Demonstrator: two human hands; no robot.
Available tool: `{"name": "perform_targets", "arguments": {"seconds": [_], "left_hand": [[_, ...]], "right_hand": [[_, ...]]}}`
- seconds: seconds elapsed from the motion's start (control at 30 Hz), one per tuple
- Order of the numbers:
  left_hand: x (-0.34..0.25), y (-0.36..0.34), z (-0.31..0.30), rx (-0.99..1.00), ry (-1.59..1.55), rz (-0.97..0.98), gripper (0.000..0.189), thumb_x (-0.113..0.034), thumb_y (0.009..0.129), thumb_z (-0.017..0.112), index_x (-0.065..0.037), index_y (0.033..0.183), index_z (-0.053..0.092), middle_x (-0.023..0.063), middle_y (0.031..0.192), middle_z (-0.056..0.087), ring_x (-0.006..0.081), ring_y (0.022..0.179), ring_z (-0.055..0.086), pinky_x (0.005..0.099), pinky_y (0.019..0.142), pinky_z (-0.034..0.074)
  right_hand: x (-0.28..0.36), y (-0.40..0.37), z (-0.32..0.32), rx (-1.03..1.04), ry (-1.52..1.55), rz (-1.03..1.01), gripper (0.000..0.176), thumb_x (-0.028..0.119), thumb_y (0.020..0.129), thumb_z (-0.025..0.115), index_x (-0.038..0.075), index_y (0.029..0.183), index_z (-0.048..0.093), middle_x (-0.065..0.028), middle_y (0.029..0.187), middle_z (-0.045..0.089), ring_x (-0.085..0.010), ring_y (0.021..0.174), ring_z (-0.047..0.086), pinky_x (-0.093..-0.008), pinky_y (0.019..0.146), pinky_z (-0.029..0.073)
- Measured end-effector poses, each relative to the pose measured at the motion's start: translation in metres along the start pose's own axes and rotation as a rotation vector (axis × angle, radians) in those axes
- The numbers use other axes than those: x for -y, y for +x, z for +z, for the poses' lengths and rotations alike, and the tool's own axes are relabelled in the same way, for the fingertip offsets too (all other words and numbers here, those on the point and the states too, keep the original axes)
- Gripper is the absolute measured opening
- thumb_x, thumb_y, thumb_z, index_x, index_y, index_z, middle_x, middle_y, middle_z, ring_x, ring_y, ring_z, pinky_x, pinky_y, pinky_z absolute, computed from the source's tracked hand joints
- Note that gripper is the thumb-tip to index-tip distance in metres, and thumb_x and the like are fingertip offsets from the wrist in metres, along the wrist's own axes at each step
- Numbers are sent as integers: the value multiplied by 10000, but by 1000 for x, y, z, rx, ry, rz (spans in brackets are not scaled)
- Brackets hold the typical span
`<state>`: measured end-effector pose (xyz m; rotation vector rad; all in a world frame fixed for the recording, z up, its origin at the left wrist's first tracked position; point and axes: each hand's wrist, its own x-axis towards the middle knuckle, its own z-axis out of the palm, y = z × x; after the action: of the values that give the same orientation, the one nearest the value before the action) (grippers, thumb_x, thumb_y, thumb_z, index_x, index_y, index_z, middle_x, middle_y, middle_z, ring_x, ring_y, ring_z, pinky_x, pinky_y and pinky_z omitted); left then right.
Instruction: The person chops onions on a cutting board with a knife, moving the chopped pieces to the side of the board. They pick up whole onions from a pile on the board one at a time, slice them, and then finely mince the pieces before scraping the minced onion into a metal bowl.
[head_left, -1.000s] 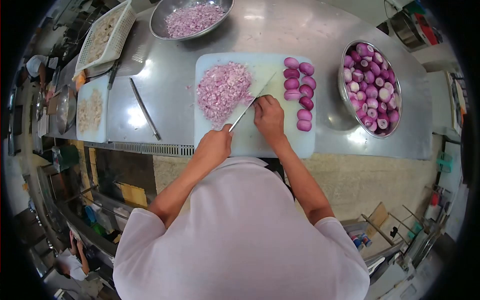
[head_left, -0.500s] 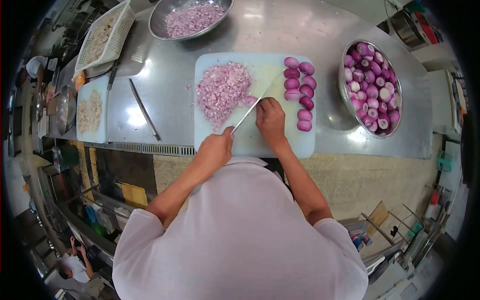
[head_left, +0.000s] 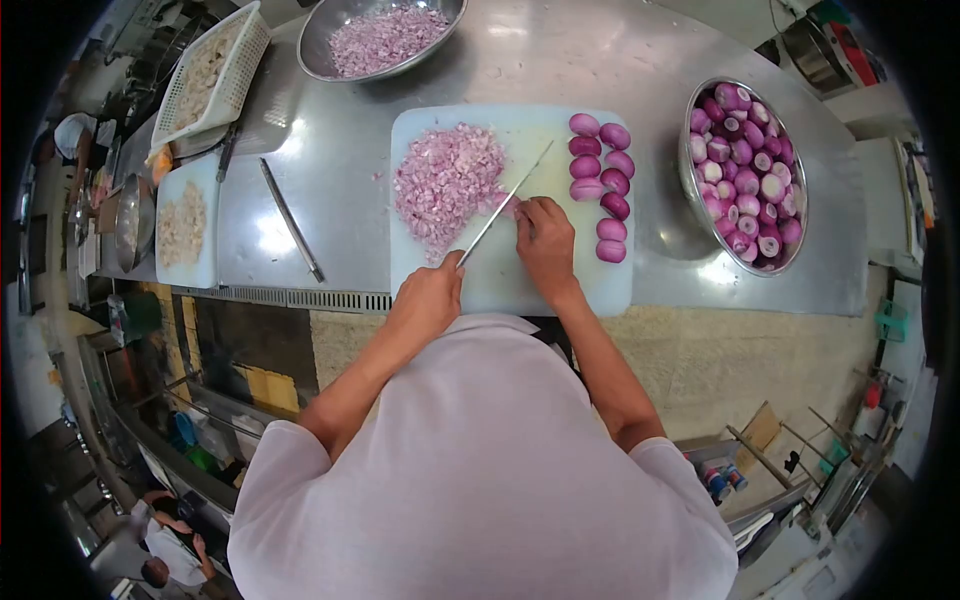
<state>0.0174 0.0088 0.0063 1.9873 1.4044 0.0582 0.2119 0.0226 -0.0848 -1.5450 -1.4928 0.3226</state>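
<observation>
A knife point(head_left: 488, 226) is gripped by its handle in my left hand point(head_left: 428, 296), its blade slanting up and to the right over a white cutting board point(head_left: 505, 290). My right hand point(head_left: 546, 242) is closed, its fingertips on a small piece of red onion point(head_left: 512, 207) right beside the blade. A heap of chopped red onion point(head_left: 445, 185) lies on the board's left part. Along the right side, peeled red onion halves point(head_left: 614, 205) stand in two rows.
A steel bowl of peeled red onions point(head_left: 745, 180) stands to the right. Behind the board is a bowl of chopped onion point(head_left: 388, 40). On the left lie a metal rod point(head_left: 290, 220), a second board point(head_left: 207, 255) with pale chopped pieces, and a white basket point(head_left: 245, 65). Other people are at the far left.
The knife blade has swung to a steeper angle, its tip moving slightly left. My right hand has shifted a little right and down. A person at the lower left has moved.
</observation>
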Motion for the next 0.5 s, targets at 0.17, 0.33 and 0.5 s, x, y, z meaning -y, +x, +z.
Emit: {"name": "perform_targets", "arguments": {"seconds": [0.17,0.33,0.5], "left_hand": [[3,-3,2,-4,-6,-70,288,-105,948,529,60,1182,568,298,665,594,479,664,610,560,625,467],[14,0,8,-70,13,-16,338,-95,938,539,58,1238,564,298,672,609,475,667,624,556,645,482],[4,-2,11,-73,-12,12,301,-92,935,535,56,1194,577,292,666,607,469,656,623,550,628,481]], "right_hand": [[4,0,-1,7,0,37,71,-22,811,623,-15,876,649,-165,885,630,-371,797,620,-442,705,503],[8,8,0,75,28,159,69,-17,819,615,-12,875,655,-178,882,627,-389,792,622,-448,709,505],[5,9,2,93,-3,160,59,-21,812,614,-11,858,651,-181,860,616,-393,788,617,-465,712,498]]}}
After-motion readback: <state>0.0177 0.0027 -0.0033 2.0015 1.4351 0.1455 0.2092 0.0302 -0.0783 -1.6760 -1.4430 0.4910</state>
